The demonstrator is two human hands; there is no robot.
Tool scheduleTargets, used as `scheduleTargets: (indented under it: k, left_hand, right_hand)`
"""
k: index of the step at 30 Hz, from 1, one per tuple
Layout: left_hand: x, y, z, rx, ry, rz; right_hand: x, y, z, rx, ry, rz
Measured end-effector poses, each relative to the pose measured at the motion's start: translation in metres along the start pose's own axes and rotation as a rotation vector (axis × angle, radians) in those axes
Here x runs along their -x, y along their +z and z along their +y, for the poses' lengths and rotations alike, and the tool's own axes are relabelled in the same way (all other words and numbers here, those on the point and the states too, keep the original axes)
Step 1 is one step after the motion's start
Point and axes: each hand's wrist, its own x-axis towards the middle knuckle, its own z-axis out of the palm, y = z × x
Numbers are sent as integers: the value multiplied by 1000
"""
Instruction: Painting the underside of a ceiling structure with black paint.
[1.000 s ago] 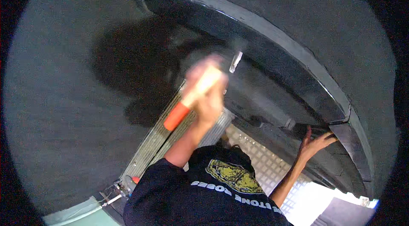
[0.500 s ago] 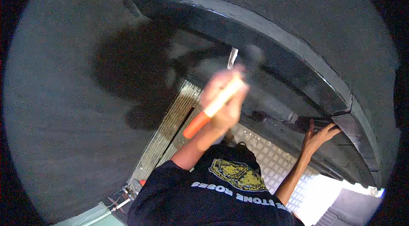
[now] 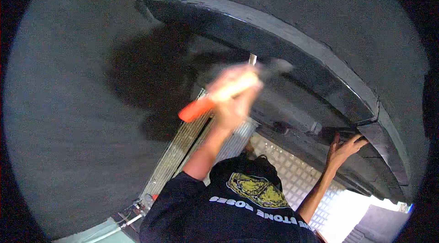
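Observation:
My left hand (image 3: 235, 112) is closed round a tool with a pale handle (image 3: 235, 86) and an orange end (image 3: 195, 109). Motion smears both the hand and the tool. The far end of the tool shows only as a grey blur, so its kind stays unclear. Just above the fingers is a small whitish strip (image 3: 253, 58); whether it belongs to the tool I cannot tell. My right hand (image 3: 340, 151) has its fingers spread against a dark recess, close to a joint in the long curved dark ledge (image 3: 292, 32). It appears to hold nothing.
A broad dark grey surface (image 3: 59, 105) with a shadow on it fills the left side. Ribbed strips (image 3: 171, 163) run below my left arm. Behind my black shirt lies a grid-patterned surface (image 3: 286, 158), with bright light at lower right. Some hardware (image 3: 141, 205) sits at lower left.
My left hand has moved slightly left and tilted the tool, so its orange end is higher and farther left. My right hand stays at the same spot by the ledge.

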Motion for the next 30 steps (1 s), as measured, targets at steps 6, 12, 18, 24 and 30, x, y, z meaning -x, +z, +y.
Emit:
scheduleTargets:
  k: [6, 12, 18, 24, 30]
  left_hand:
    - [-96, -113, -56, -426, 98, 752]
    - [-32, -56, -27, -78, -66, 324]
    - [-33, -57, -18, -8, 119, 42]
    - [-102, -132, -83, -420, 138, 806]
    - [-14, -51, -22, 67, -78, 84]
  right_hand:
    - [9, 9, 9, 19, 20, -48]
    - [1, 6, 5, 9, -15, 0]
    - [11, 9, 22, 22, -1, -36]
    - [5, 8, 13, -34, -19, -18]
    - [5, 8, 14, 22, 4, -22]
